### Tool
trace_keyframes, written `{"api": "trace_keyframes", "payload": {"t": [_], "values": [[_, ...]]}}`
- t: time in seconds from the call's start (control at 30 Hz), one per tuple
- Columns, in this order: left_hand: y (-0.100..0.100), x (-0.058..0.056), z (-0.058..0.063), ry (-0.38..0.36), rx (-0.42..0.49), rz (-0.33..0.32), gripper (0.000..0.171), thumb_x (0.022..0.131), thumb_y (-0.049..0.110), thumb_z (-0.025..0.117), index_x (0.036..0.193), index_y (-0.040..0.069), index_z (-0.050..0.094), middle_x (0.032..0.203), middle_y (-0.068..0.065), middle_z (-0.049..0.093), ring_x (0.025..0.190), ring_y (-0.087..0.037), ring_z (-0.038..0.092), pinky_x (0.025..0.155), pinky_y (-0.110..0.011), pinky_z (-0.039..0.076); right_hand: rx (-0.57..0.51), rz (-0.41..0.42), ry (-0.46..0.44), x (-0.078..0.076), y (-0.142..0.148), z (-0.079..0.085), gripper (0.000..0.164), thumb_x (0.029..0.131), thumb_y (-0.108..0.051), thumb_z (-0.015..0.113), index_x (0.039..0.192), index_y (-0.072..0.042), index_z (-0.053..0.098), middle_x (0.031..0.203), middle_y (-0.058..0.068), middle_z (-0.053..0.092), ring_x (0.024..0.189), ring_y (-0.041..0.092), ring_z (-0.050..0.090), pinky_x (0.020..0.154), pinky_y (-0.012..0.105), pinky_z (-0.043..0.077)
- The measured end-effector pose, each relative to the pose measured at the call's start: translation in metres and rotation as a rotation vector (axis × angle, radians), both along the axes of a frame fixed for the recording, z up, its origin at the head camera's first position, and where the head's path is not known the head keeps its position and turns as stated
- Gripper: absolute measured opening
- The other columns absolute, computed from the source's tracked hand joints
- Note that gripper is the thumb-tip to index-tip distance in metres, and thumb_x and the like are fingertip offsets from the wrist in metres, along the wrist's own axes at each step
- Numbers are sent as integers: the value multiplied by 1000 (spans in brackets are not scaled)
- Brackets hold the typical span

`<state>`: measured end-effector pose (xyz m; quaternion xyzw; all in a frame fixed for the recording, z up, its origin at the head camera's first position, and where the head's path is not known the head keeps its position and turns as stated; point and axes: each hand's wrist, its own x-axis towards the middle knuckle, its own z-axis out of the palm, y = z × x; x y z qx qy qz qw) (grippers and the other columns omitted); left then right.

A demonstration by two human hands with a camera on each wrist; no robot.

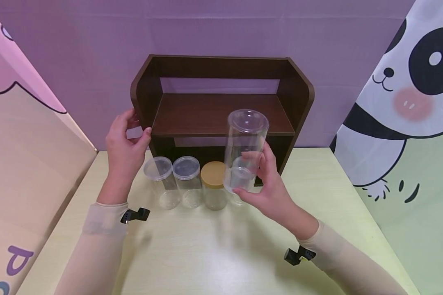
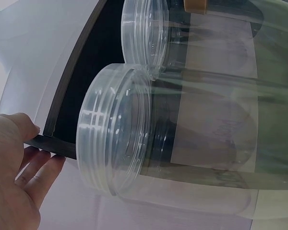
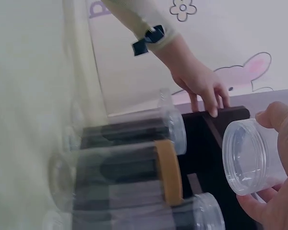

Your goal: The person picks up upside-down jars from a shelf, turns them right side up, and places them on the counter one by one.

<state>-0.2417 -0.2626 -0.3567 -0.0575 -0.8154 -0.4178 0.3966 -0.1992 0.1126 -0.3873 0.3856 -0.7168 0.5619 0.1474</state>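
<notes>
My left hand (image 1: 125, 149) grips the left side panel of a dark brown wooden shelf (image 1: 221, 114), the thumb at its front edge; the left wrist view shows this hold on the panel (image 2: 53, 143) too. In my right hand (image 1: 267, 184) is a tall clear jar (image 1: 245, 143), raised in front of the shelf's right half. Its ringed end (image 3: 245, 158) faces down toward the table. Below the shelf stand two clear-lidded jars (image 1: 186, 178), then a jar with a tan lid (image 1: 213, 174). Another clear jar (image 3: 209, 211) stands beside that one, partly hidden behind the held jar in the head view.
The shelf stands on a pale wooden table (image 1: 192, 254) against a purple backdrop (image 1: 221, 32). Its middle board (image 1: 199, 114) is bare on the left. Printed cartoon panels flank the table, with a panda (image 1: 424, 82) on the right.
</notes>
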Motion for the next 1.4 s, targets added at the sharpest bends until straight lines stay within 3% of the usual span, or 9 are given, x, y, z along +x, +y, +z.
{"api": "trace_keyframes", "payload": {"t": [0.33,0.9,1.03,1.17,1.3,1.4], "values": [[0,0,-1,-8,2,0,53,102,8,79,153,10,63,136,-13,69,121,-23,71,83,-6,54,48,28,-22,16,-8,-25,130,78,9,95,173,-10,9,151,14,55,142,31,57,120,40,51],[1,3,1,-24,30,-1,53,102,10,80,153,14,65,135,-9,71,120,-22,71,84,-8,56,74,38,-42,25,-16,-54,123,79,9,95,171,-7,14,150,18,58,141,35,59,116,49,54],[7,7,1,-19,98,9,54,101,11,81,152,14,64,138,-6,68,124,-19,68,93,-14,58,76,35,-29,25,-17,-57,122,79,9,95,170,-5,15,150,19,57,141,35,59,116,49,55],[20,17,2,67,224,20,51,99,11,81,146,4,62,138,-8,62,129,-20,62,105,-22,53,78,33,-32,24,-17,-59,122,79,8,96,170,-6,17,151,18,56,141,35,58,116,49,55],[39,29,6,203,313,-36,41,98,11,76,133,-8,64,129,-5,63,123,-23,62,102,-29,50,83,29,-44,24,-17,-60,123,79,7,96,171,-8,17,151,17,56,141,36,58,115,49,55],[55,40,6,208,348,-184,34,101,6,72,128,-13,62,123,-7,65,116,-24,65,100,-30,52,84,32,-58,25,-17,-62,123,79,7,96,171,-8,16,150,18,57,141,37,59,115,49,55]]}}
